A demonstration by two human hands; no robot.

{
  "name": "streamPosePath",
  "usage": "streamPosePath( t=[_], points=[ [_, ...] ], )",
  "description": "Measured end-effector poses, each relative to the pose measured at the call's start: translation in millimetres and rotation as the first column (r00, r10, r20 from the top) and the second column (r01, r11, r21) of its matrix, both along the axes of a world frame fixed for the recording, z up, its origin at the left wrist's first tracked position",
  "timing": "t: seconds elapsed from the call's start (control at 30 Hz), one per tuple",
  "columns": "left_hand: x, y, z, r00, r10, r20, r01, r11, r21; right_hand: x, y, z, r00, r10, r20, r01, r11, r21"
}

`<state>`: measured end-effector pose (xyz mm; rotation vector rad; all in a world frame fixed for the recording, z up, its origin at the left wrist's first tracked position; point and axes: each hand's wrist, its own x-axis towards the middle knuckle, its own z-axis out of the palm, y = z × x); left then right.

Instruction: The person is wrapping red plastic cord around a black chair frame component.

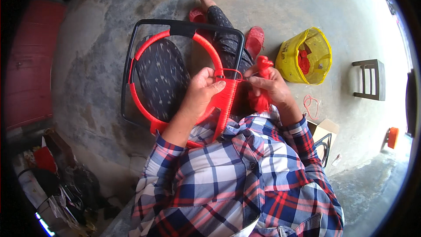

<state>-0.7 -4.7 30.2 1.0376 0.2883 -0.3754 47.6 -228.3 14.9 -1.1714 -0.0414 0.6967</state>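
Mid-frame, the left hand (202,88) grips the red ring (144,105) steady; the right hand (268,84), closed, pulls red cord (262,63) tight.

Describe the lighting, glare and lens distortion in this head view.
Head view: soft daylight on the concrete floor, blown out to white glare at the right rim; fisheye bending curves the edges, with a black vignette round the frame; the left hand, right hand and red-wrapped hoop at the centre are sharp.
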Motion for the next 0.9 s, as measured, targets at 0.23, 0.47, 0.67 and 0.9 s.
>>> streamPosePath(
  t=[0.23, 0.47, 0.67, 0.9],
  points=[
    [2.4, 0.6, -8.2, 1.000, 0.009, -0.021, -0.008, 0.999, 0.039, -18.1, -20.5, 34.6, 0.969, -0.224, -0.101, 0.243, 0.929, 0.280],
    [2.3, -0.4, -14.4, 0.995, 0.080, -0.061, -0.079, 0.997, 0.020, 6.4, -62.6, 39.6, 0.942, -0.333, -0.046, 0.332, 0.943, -0.014],
    [2.1, 6.8, -19.5, 0.993, 0.050, -0.107, -0.067, 0.985, -0.160, 38.3, -254.6, 0.3, 0.600, -0.786, 0.151, 0.795, 0.607, 0.000],
    [9.3, 4.9, -12.9, 0.964, 0.113, -0.239, -0.159, 0.971, -0.181, 1.6, -241.9, -5.6, 0.550, -0.776, 0.308, 0.814, 0.581, 0.009]
  ],
)
